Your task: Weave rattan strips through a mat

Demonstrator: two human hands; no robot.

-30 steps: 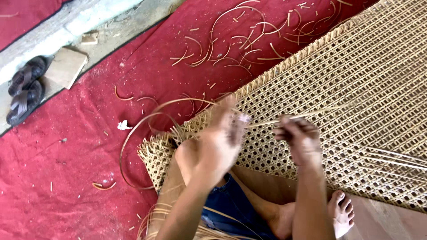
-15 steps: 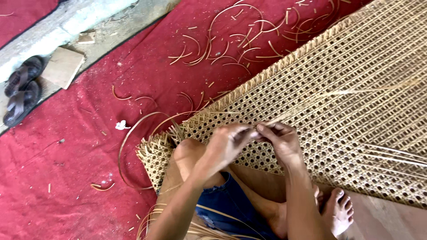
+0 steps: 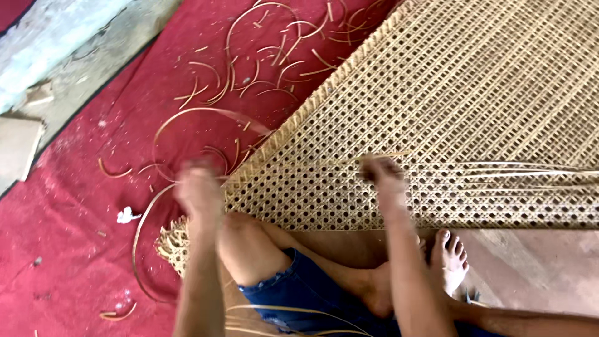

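Now your right hand (image 3: 382, 175) pinches a thin cane strand (image 3: 499, 168) on the woven cane panel (image 3: 474, 106); your blurred left hand (image 3: 199, 193) sits at the panel's left edge, grip unclear.

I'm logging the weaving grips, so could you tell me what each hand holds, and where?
The right hand pinches a cane strand at its near end, on the woven mat. The left hand is blurred; its hold cannot be told.

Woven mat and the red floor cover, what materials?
Woven mat: looks like split cane or rattan, tan, unfinished; open lattice of flat strips, loose strips by the right hand. Red floor cover: seemingly matte cloth or carpet, dusty, strewn with curled offcuts.
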